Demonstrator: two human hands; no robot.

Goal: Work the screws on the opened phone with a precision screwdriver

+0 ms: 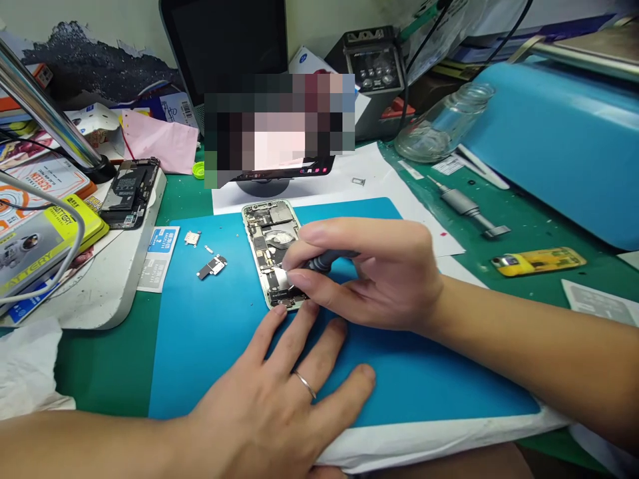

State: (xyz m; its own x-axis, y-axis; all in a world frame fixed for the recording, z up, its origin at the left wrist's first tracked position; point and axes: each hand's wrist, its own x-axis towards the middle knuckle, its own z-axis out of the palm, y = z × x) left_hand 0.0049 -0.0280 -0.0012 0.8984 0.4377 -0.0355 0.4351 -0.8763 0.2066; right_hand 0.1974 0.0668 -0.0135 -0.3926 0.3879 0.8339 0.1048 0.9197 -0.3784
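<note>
Likely screwdriver (327,260) in right grip (382,274)

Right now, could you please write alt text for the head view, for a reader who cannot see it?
A right hand holds a dark tool over an opened phone on a blue mat, while the left hand rests at the phone's near edge. Small parts lie left of the phone.
</note>
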